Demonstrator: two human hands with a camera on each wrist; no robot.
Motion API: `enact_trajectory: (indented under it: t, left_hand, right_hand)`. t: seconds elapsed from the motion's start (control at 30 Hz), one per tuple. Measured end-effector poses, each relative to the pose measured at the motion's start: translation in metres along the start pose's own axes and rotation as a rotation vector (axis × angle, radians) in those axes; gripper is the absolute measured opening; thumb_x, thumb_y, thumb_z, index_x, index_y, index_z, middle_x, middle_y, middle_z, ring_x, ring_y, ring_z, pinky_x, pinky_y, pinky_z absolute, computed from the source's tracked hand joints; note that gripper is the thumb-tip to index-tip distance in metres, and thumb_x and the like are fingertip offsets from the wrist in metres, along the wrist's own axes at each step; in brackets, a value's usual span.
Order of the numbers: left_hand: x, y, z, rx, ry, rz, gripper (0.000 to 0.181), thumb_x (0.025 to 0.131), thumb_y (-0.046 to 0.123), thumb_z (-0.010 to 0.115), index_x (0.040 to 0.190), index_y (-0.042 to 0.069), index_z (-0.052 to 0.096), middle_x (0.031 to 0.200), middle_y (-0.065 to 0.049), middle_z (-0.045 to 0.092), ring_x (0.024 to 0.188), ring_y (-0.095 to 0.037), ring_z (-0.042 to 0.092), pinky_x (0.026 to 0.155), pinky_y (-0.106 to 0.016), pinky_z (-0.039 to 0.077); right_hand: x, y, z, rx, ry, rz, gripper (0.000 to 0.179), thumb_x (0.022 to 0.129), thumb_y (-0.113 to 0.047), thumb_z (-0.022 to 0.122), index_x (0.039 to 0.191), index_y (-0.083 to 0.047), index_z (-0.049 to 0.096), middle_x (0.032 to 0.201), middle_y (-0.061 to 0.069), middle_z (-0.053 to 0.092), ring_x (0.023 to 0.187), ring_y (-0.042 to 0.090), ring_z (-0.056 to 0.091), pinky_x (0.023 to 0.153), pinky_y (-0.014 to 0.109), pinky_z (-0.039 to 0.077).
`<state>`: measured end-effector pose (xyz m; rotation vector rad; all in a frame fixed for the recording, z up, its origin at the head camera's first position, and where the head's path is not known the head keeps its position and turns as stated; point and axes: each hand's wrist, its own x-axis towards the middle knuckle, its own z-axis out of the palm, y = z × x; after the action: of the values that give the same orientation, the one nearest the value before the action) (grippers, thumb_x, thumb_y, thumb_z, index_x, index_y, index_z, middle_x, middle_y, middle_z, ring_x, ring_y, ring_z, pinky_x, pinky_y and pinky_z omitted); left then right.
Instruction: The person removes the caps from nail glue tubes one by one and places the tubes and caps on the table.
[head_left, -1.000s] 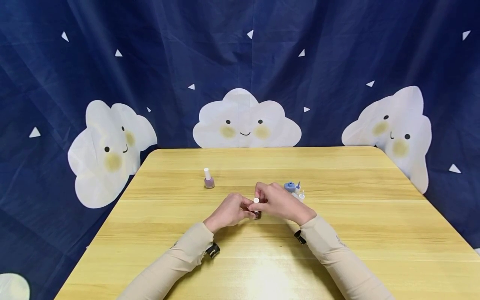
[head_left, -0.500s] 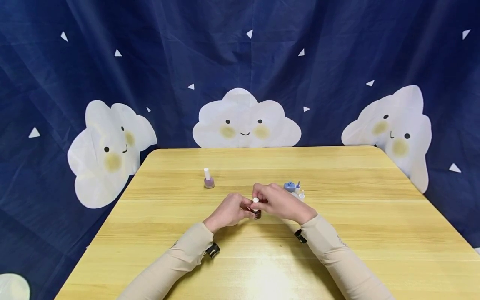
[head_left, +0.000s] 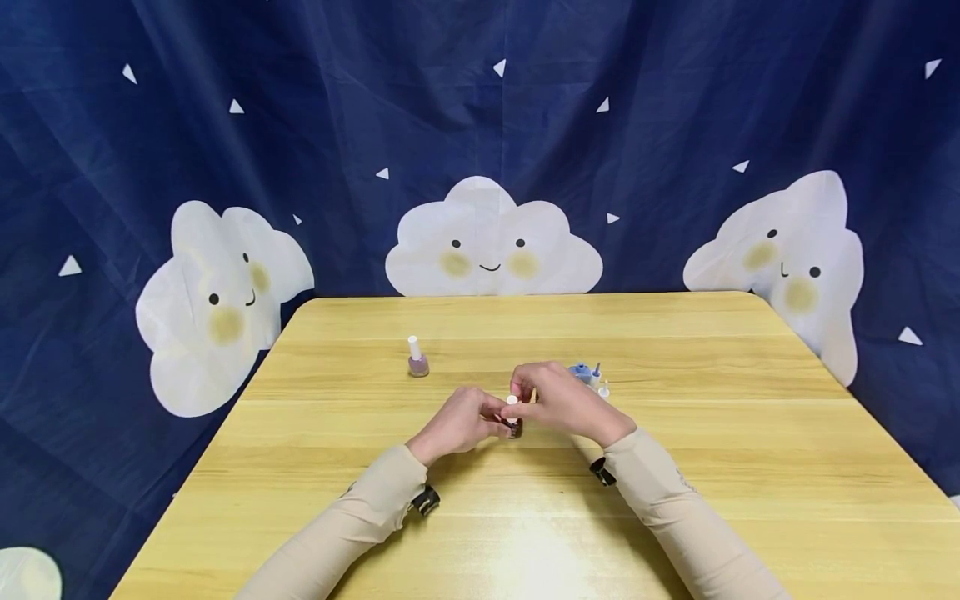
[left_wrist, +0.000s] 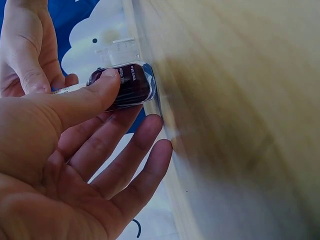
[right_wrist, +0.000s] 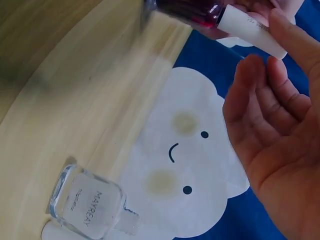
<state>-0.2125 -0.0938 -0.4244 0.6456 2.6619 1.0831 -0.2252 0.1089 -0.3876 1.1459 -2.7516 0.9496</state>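
A dark red nail polish bottle point(left_wrist: 135, 82) with a white cap point(right_wrist: 245, 27) is held upright over the middle of the table in the head view. My left hand point(head_left: 461, 422) pinches its glass body, thumb on the labelled face and the other fingers spread behind. At the cap is my right hand point(head_left: 562, 404). Its thumb lies along the cap's side, and its bent fingers curl round near the cap's end in the right wrist view. Close beyond that hand stands an uncapped clear nail polish bottle point(right_wrist: 92, 202), mostly hidden by the hand in the head view.
A blue nail polish bottle point(head_left: 580, 372) stands open beyond my right hand, beside a brush cap point(head_left: 596, 377) with bristles up. Another brush cap point(head_left: 603, 392) stands nearer. A capped purple nail polish bottle point(head_left: 417, 364) is at the back left. A dark blue curtain point(head_left: 645, 133) hangs behind the table.
The right hand's fingers shift slightly at the cap, its index finger moving a little away to the right. The left hand and the dark bottle keep their place.
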Motion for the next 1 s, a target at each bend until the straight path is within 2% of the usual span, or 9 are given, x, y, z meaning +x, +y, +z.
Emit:
enact_trajectory:
  t: [0.17, 0.33, 0.47, 0.7, 0.87, 1.0]
  left_hand:
    - [0.0004, 0.0, -0.0008, 0.0, -0.003, 0.008, 0.018, 0.087, 0.013, 0.081, 0.105, 0.013, 0.081, 0.1, -0.002, 0.08, 0.068, -0.005, 0.06, 0.073, -0.028, 0.049]
    - [0.0005, -0.0006, -0.001, 0.0, -0.001, 0.023, 0.016, 0.087, 0.013, 0.082, 0.103, 0.014, 0.081, 0.096, -0.001, 0.08, 0.072, -0.003, 0.063, 0.074, -0.028, 0.05]
    - [0.0, 0.0004, -0.0007, -0.006, -0.002, 0.004, 0.016, 0.086, 0.013, 0.082, 0.103, 0.015, 0.081, 0.096, 0.0, 0.08, 0.072, -0.003, 0.063, 0.077, -0.029, 0.05]
    - [-0.0012, 0.0011, -0.0005, 0.002, -0.004, -0.002, 0.017, 0.086, 0.011, 0.082, 0.103, 0.014, 0.081, 0.095, -0.001, 0.08, 0.07, -0.004, 0.061, 0.078, -0.03, 0.05]
    - [-0.0011, 0.0006, -0.0007, 0.012, 0.001, -0.008, 0.018, 0.086, 0.013, 0.082, 0.104, 0.015, 0.081, 0.099, 0.0, 0.08, 0.078, -0.005, 0.065, 0.087, -0.036, 0.052]
    - [-0.0016, 0.0008, -0.001, 0.019, 0.001, -0.001, 0.018, 0.085, 0.012, 0.082, 0.103, 0.015, 0.081, 0.098, -0.001, 0.08, 0.08, -0.006, 0.065, 0.087, -0.037, 0.051]
  right_hand:
    - [0.0001, -0.002, -0.0015, 0.03, -0.031, 0.008, 0.02, 0.091, -0.023, 0.08, 0.086, -0.014, 0.063, 0.073, -0.01, 0.065, 0.064, 0.004, 0.056, 0.059, 0.022, 0.047]
    - [0.0006, -0.0017, -0.0023, 0.039, -0.047, -0.015, 0.015, 0.092, -0.019, 0.079, 0.089, -0.013, 0.065, 0.077, -0.009, 0.069, 0.067, 0.002, 0.06, 0.062, 0.022, 0.05]
    - [0.0002, 0.0, -0.0026, 0.056, -0.06, -0.007, 0.014, 0.092, -0.019, 0.078, 0.091, -0.013, 0.066, 0.08, -0.008, 0.071, 0.071, 0.002, 0.063, 0.065, 0.023, 0.053]
    - [0.0, 0.0029, 0.0002, 0.097, -0.034, 0.071, 0.021, 0.087, -0.028, 0.083, 0.088, -0.017, 0.066, 0.08, -0.01, 0.071, 0.073, 0.01, 0.065, 0.065, 0.024, 0.052]
    - [0.0007, 0.0025, 0.0028, 0.106, -0.006, 0.081, 0.019, 0.086, -0.027, 0.084, 0.083, -0.018, 0.068, 0.079, -0.011, 0.071, 0.072, 0.012, 0.065, 0.064, 0.024, 0.05]
    - [0.0005, 0.0026, 0.003, 0.134, -0.005, 0.08, 0.015, 0.085, -0.023, 0.085, 0.084, -0.019, 0.07, 0.081, -0.012, 0.073, 0.074, 0.011, 0.066, 0.066, 0.025, 0.051]
